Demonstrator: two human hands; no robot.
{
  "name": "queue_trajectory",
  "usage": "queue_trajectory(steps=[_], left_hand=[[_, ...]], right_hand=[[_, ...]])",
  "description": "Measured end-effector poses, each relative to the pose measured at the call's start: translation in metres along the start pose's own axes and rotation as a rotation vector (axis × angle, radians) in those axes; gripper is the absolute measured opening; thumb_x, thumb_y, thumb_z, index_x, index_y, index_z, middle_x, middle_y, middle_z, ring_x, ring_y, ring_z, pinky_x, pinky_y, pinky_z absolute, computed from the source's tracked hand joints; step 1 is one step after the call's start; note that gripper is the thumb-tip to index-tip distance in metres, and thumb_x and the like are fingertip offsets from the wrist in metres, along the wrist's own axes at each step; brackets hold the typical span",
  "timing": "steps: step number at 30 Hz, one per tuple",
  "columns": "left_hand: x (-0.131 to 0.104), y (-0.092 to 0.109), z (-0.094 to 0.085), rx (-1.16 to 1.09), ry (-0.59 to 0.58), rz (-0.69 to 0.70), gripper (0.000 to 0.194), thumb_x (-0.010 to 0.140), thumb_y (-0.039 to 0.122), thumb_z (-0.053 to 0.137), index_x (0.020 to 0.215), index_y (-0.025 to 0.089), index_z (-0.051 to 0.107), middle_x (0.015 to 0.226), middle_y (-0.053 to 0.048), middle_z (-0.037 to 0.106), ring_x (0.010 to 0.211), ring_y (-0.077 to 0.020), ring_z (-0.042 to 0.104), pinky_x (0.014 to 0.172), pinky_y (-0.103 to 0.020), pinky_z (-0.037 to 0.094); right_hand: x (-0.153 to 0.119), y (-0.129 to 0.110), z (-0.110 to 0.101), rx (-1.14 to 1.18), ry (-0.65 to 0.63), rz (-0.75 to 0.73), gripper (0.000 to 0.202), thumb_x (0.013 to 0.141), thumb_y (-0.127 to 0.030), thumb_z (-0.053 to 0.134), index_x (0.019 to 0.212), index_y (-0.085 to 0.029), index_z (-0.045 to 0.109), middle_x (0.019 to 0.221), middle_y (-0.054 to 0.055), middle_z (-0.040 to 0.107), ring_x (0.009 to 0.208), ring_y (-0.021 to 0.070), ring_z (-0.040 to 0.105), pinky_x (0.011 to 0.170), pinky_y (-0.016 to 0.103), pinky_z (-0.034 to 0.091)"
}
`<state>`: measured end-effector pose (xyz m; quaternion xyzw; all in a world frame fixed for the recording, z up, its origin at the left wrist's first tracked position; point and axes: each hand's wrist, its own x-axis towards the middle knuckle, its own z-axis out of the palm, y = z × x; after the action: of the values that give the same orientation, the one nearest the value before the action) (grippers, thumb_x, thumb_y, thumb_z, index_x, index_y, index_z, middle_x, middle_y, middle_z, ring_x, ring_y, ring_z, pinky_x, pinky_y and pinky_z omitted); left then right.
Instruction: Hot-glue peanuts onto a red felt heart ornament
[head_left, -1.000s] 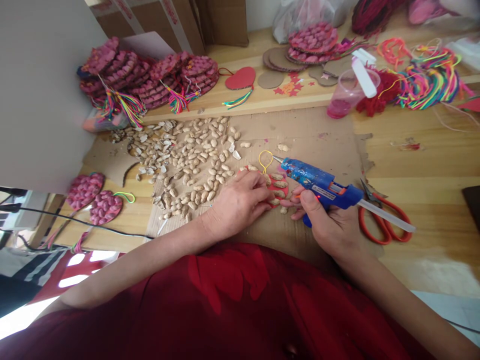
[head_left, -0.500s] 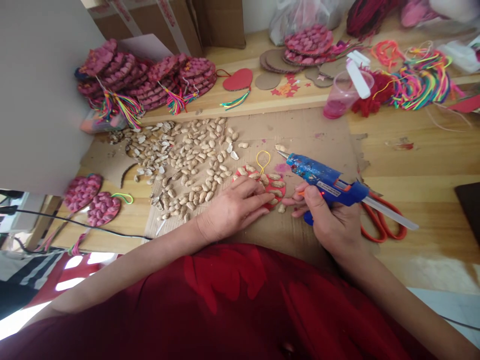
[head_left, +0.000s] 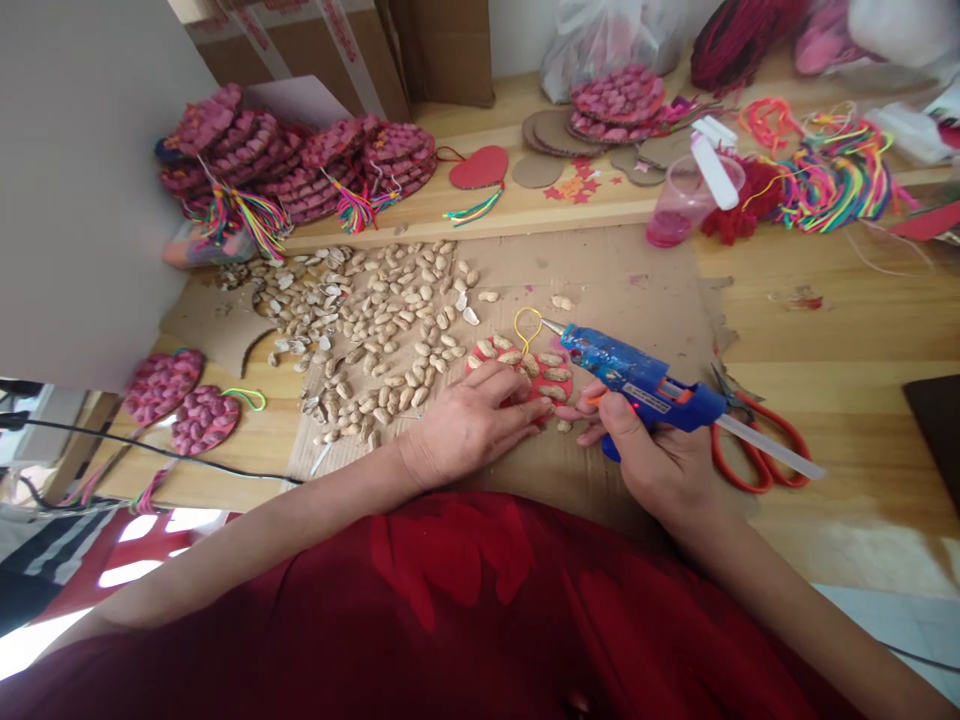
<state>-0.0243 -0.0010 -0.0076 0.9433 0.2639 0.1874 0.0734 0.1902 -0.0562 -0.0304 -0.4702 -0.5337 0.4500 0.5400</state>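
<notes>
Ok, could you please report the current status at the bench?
Right fingers gripping blue glue gun. Left fingers over peanut-studded red piece. Orange-handled scissors near gun's rear.

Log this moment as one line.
left hand: over red peanut-studded card | right hand: holding blue plastic glue gun | nearby: orange-handled metal scissors

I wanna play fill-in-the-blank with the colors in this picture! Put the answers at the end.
The right hand holds a glue gun colored mostly ____.
The left hand lies over a flat piece with peanuts on it; the flat piece is ____.
The thin loop near the nozzle is ____.

Answers: blue; red; yellow.
</notes>
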Motion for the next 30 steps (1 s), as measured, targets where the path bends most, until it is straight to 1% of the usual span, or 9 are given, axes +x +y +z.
queue_trajectory(steps=[3,7,13,16,21,24,28,30], left_hand=[[-0.001,0.0,0.002,0.016,0.013,0.006,0.022,0.097,0.028,0.056,0.11,0.019,0.071,0.098,-0.007,0.066,0.094,-0.0172,0.06,0.091,-0.035,0.053],[-0.003,-0.001,0.005,0.027,0.037,0.001,0.02,0.097,0.028,0.057,0.109,0.021,0.071,0.097,-0.006,0.065,0.094,-0.0169,0.06,0.09,-0.035,0.053],[-0.003,0.001,0.006,0.058,0.002,0.006,0.021,0.099,0.026,0.054,0.11,0.022,0.071,0.101,-0.007,0.066,0.099,-0.0177,0.059,0.093,-0.037,0.053],[-0.004,0.002,0.007,0.07,0.026,0.014,0.021,0.099,0.025,0.053,0.108,0.02,0.071,0.101,-0.007,0.065,0.103,-0.0186,0.057,0.094,-0.036,0.052],[-0.006,0.003,0.011,0.105,0.062,0.03,0.021,0.1,0.027,0.051,0.109,0.019,0.069,0.11,-0.007,0.063,0.113,-0.0206,0.052,0.097,-0.035,0.05],[-0.005,0.004,0.011,0.125,0.038,0.027,0.021,0.1,0.027,0.051,0.109,0.019,0.068,0.112,-0.007,0.062,0.116,-0.0221,0.051,0.097,-0.035,0.05],[-0.003,0.004,0.01,0.097,-0.01,0.009,0.023,0.102,0.027,0.047,0.107,0.02,0.069,0.114,-0.007,0.061,0.119,-0.0222,0.049,0.101,-0.037,0.048],[-0.003,0.004,0.01,0.088,-0.011,0.004,0.024,0.102,0.027,0.047,0.106,0.02,0.07,0.115,-0.008,0.061,0.12,-0.0225,0.049,0.102,-0.038,0.047]], right_hand=[[-0.001,0.002,0.0,-0.003,-0.02,0.012,0.015,0.104,-0.039,0.063,0.112,-0.027,0.068,0.102,0.003,0.067,0.085,0.0233,0.07,0.061,0.03,0.063],[0.001,0.004,-0.001,-0.035,-0.018,0.025,0.016,0.103,-0.04,0.063,0.108,-0.026,0.069,0.098,0.003,0.068,0.079,0.0227,0.069,0.061,0.031,0.064],[0.002,0.005,-0.001,-0.038,-0.031,0.024,0.019,0.102,-0.043,0.064,0.109,-0.027,0.07,0.104,0.003,0.069,0.082,0.0246,0.07,0.062,0.032,0.066],[0.003,0.003,0.0,-0.041,-0.038,0.014,0.018,0.103,-0.04,0.063,0.11,-0.026,0.07,0.105,0.004,0.069,0.085,0.0238,0.071,0.061,0.029,0.066],[0.003,0.0,0.001,-0.048,-0.041,0.017,0.017,0.104,-0.038,0.062,0.111,-0.024,0.069,0.103,0.004,0.069,0.087,0.0223,0.071,0.062,0.025,0.065],[0.003,0.0,0.001,-0.035,-0.041,0.024,0.018,0.104,-0.039,0.063,0.112,-0.023,0.069,0.102,0.005,0.069,0.088,0.0235,0.071,0.062,0.026,0.065],[0.004,0.001,0.001,-0.014,-0.04,0.031,0.016,0.104,-0.037,0.063,0.111,-0.024,0.068,0.101,0.004,0.069,0.087,0.0231,0.071,0.062,0.026,0.065],[0.005,0.002,0.001,-0.008,-0.041,0.033,0.015,0.104,-0.037,0.063,0.11,-0.024,0.068,0.1,0.004,0.069,0.087,0.0228,0.071,0.062,0.025,0.065]])
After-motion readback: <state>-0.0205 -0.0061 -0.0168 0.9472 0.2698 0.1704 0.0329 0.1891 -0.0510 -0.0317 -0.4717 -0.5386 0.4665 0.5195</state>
